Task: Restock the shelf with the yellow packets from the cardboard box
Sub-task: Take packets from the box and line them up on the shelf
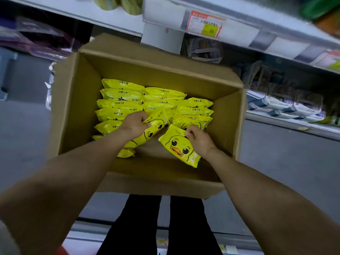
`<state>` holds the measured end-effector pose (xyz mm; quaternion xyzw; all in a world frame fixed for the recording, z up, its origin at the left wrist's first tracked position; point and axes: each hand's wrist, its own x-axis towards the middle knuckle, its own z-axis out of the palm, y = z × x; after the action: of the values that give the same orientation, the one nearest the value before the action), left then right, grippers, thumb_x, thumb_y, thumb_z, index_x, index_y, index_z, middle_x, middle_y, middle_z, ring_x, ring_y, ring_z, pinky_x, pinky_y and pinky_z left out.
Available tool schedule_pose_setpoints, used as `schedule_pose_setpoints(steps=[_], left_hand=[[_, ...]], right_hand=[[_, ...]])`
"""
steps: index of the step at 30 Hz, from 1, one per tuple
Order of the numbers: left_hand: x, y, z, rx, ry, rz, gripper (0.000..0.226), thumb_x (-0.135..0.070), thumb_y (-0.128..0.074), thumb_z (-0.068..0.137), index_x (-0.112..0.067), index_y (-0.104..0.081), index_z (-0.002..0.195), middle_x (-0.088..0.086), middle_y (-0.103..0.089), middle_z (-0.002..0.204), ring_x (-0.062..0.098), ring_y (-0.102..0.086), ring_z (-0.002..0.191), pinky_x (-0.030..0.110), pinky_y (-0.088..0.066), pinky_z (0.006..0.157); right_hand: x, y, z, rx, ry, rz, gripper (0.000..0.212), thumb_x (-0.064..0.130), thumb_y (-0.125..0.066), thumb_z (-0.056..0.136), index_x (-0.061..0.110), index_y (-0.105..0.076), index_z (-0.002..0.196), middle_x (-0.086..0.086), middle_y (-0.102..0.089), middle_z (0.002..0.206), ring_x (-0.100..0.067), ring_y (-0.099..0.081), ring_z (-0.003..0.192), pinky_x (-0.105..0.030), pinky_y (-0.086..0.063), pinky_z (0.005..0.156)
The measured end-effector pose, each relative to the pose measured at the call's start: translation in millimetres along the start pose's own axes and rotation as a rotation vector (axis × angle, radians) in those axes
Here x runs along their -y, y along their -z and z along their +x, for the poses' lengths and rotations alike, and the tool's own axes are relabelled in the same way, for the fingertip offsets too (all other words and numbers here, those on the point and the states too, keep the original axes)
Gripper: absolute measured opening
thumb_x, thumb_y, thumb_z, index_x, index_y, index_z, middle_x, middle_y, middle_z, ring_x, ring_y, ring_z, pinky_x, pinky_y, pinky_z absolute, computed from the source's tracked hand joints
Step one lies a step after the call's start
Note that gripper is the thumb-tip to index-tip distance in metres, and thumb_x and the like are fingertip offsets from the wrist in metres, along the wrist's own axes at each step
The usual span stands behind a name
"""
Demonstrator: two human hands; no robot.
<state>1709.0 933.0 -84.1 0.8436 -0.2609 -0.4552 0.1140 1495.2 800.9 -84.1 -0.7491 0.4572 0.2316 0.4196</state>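
Reaching arms: both bare forearms go down into the cardboard box [79,107].
Stacked rows: yellow packets [119,103] stand on edge along the box's left and far sides.
Left hand [136,124]: fingers curled round the top edge of a tilted duck-face packet [154,129] among the rows.
Right hand [197,138]: pinches the upper edge of a second packet [179,146], face up above the bare box floor.
Shelf [239,23]: beyond the box; price label [206,24] on its rail.
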Motion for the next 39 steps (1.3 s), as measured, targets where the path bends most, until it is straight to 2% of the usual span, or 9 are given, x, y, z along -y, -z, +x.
schedule_pose_setpoints(steps=[6, 9, 13, 16, 19, 24, 29, 36, 39], left_hand=[[-35.1, 48.0, -40.7, -0.025, 0.01, -0.157, 0.04, -0.03, -0.053, 0.099, -0.007, -0.049, 0.131, 0.016, -0.054, 0.125, 0.033, -0.05, 0.117, 0.035, -0.039, 0.091], [-60.8, 64.1, -63.6, -0.067, -0.03, -0.259, 0.057, -0.041, -0.055, 0.097, -0.007, -0.043, 0.141, 0.015, -0.049, 0.141, 0.031, -0.046, 0.128, 0.037, -0.037, 0.102], [-106.9, 75.5, -105.0, -0.035, -0.041, -0.438, 0.07, -0.056, -0.071, 0.079, -0.019, -0.05, 0.135, -0.002, -0.054, 0.127, 0.021, -0.053, 0.119, 0.035, -0.047, 0.09], [-149.7, 71.9, -134.8, 0.101, -0.083, -0.551, 0.061, -0.041, -0.084, 0.069, -0.014, -0.064, 0.119, 0.003, -0.073, 0.105, 0.023, -0.07, 0.094, 0.039, -0.057, 0.082], [-197.7, 60.9, -166.6, 0.148, -0.142, -0.557, 0.037, -0.024, -0.084, 0.073, -0.014, -0.071, 0.106, 0.008, -0.076, 0.096, 0.027, -0.073, 0.09, 0.048, -0.056, 0.089], [-285.9, 33.9, -215.0, 0.18, -0.237, -0.508, 0.035, -0.011, -0.078, 0.079, -0.011, -0.067, 0.112, 0.014, -0.074, 0.103, 0.03, -0.072, 0.087, 0.047, -0.059, 0.079], [-378.6, 2.6, -255.3, 0.179, -0.36, -0.439, 0.026, -0.007, -0.073, 0.083, -0.015, -0.063, 0.106, 0.004, -0.075, 0.081, 0.019, -0.072, 0.065, 0.033, -0.06, 0.057], [-505.9, -33.7, -291.7, 0.153, -0.546, -0.46, 0.023, -0.007, -0.073, 0.082, -0.011, -0.066, 0.104, 0.005, -0.076, 0.082, 0.019, -0.073, 0.067, 0.034, -0.061, 0.06], [-560.9, -34.7, -302.0, 0.126, -0.599, -0.41, 0.034, -0.013, -0.08, 0.076, -0.008, -0.068, 0.107, 0.011, -0.075, 0.096, 0.028, -0.073, 0.085, 0.043, -0.06, 0.078]], right_hand=[[32.4, 55.2, -51.2, 0.04, -0.025, 0.204, 0.053, 0.054, -0.077, 0.08, 0.016, -0.067, 0.116, 0.005, -0.065, 0.104, -0.016, -0.058, 0.105, -0.025, -0.042, 0.082], [39.3, 81.3, -75.9, 0.051, -0.03, 0.25, 0.078, 0.051, -0.081, 0.076, 0.009, -0.057, 0.137, -0.001, -0.061, 0.133, -0.019, -0.054, 0.129, -0.022, -0.04, 0.097], [30.2, 113.1, -106.0, 0.034, -0.009, 0.466, 0.029, 0.033, -0.088, 0.073, 0.019, -0.073, 0.093, 0.004, -0.076, 0.091, -0.01, -0.071, 0.08, -0.024, -0.057, 0.08], [6.7, 140.2, -131.9, 0.016, -0.018, 0.595, 0.034, 0.028, -0.09, 0.07, 0.011, -0.075, 0.096, -0.008, -0.078, 0.09, -0.024, -0.076, 0.081, -0.043, -0.061, 0.083], [-25.0, 174.3, -166.7, -0.031, -0.012, 0.727, 0.031, 0.015, -0.084, 0.076, 0.002, -0.073, 0.102, -0.013, -0.077, 0.086, -0.026, -0.075, 0.07, -0.041, -0.062, 0.063], [-88.0, 241.8, -226.8, -0.138, 0.066, 0.785, 0.026, 0.014, -0.084, 0.078, 0.002, -0.074, 0.099, -0.015, -0.077, 0.087, -0.027, -0.075, 0.07, -0.038, -0.062, 0.06], [-148.6, 301.9, -278.0, -0.301, 0.162, 0.827, 0.027, 0.022, -0.085, 0.077, 0.004, -0.075, 0.094, -0.016, -0.077, 0.09, -0.031, -0.075, 0.081, -0.048, -0.061, 0.075], [-223.3, 374.0, -335.0, -0.407, 0.276, 1.14, 0.026, 0.015, -0.074, 0.088, 0.001, -0.069, 0.109, -0.015, -0.076, 0.098, -0.026, -0.075, 0.083, -0.037, -0.062, 0.067], [-246.9, 413.2, -344.7, -0.467, 0.337, 1.183, 0.032, 0.012, -0.074, 0.087, -0.001, -0.067, 0.115, -0.016, -0.075, 0.102, -0.025, -0.074, 0.082, -0.035, -0.062, 0.066]])
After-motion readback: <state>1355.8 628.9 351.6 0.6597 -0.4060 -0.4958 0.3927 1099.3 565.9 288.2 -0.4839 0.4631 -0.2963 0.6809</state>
